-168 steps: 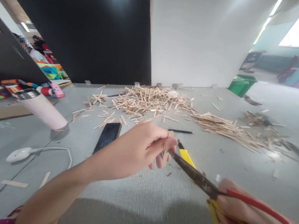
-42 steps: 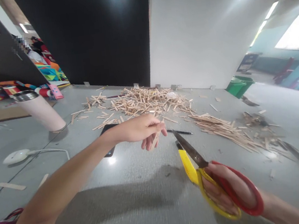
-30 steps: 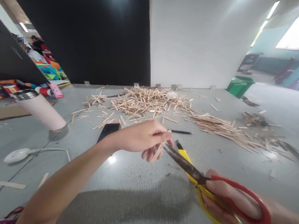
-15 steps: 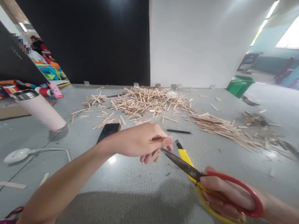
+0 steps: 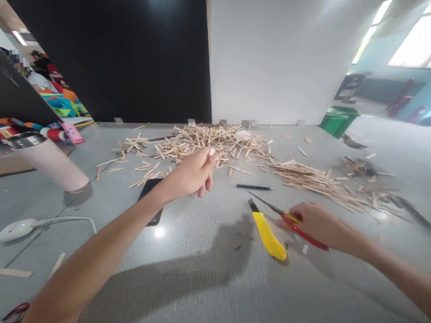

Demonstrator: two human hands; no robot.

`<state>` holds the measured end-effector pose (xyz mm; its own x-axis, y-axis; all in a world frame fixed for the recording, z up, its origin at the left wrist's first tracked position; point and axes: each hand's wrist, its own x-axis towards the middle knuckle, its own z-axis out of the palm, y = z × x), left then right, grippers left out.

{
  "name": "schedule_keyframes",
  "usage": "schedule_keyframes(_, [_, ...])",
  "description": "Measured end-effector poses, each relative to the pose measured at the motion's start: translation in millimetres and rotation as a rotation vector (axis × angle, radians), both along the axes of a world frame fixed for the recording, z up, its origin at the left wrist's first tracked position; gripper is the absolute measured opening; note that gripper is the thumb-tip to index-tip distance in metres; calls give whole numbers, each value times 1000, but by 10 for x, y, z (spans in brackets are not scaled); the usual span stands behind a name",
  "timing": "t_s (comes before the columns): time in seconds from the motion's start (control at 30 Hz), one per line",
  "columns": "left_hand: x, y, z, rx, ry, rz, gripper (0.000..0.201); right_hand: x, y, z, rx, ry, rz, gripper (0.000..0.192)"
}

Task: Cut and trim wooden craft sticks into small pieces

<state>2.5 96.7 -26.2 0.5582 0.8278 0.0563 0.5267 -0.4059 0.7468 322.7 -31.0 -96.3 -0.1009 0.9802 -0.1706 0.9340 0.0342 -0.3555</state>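
Red-handled scissors [image 5: 286, 218] are gripped in the right hand [image 5: 319, 224], low over the grey table [image 5: 201, 290], a yellow utility knife [image 5: 267, 234] just beside it. The left hand [image 5: 191, 175], loosely curled and seemingly empty, is extended towards the stick pile [image 5: 205, 141].

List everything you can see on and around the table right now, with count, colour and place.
wooden sticks: big loose heap, pale wood, far centre of table
stick bundle: one spread row, pale wood, right of centre
scissors: one, red and yellow handles, in right hand
utility knife: one, yellow, flat on table beside the scissors
pen: one, black, mid table
phone: one, black, partly under left forearm
tumbler: one, pink, metal rim, far left
round device with cable: one, white, left
bin: one, green, beyond table at right
table: grey
left hand: reaching over the heap's near edge
right hand: closed on scissors
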Motion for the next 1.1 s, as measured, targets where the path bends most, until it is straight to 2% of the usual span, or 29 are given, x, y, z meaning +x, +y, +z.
schedule_keyframes(0.07, [-25,-53,9,-7,-48,38,21,212,107,-96,88,-138,-47,52])
schedule_keyframes(0.13, [-44,-130,-26,-43,-85,45,9,378,156,-176,127,-225,-8,39])
schedule_keyframes(0.2, [-48,-221,-102,-107,-116,16,10,437,154,-230,164,-287,53,29])
schedule_keyframes(0.3, [0,-369,-260,-216,-179,-66,14,286,102,-289,293,-381,118,19])
schedule_keyframes(0.33, [32,-418,-320,-253,-208,-87,18,189,83,-311,347,-405,157,25])
schedule_keyframes(0.37, [70,-464,-384,-287,-240,-99,22,84,67,-336,397,-417,224,40])
schedule_keyframes(0.43, [158,-543,-527,-338,-306,-96,27,-109,45,-395,466,-413,408,57])
schedule_keyframes(0.53, [286,-623,-776,-379,-402,-43,33,-253,30,-482,556,-357,617,42])
schedule_keyframes(0.6, [351,-659,-948,-414,-454,-17,30,-245,19,-521,628,-289,664,34])
schedule_keyframes(0.7, [410,-710,-1171,-452,-499,-4,18,-196,-20,-540,730,-113,638,27])
schedule_keyframes(0.83, [454,-773,-1354,-448,-500,-58,27,-313,-81,-537,825,200,384,24])
schedule_keyframes(0.93, [465,-826,-1397,-405,-450,-154,37,-509,-70,-566,795,386,228,25])
schedule_keyframes(1.1, [414,-954,-1336,-184,-302,-205,40,-681,-30,-692,626,649,187,8])
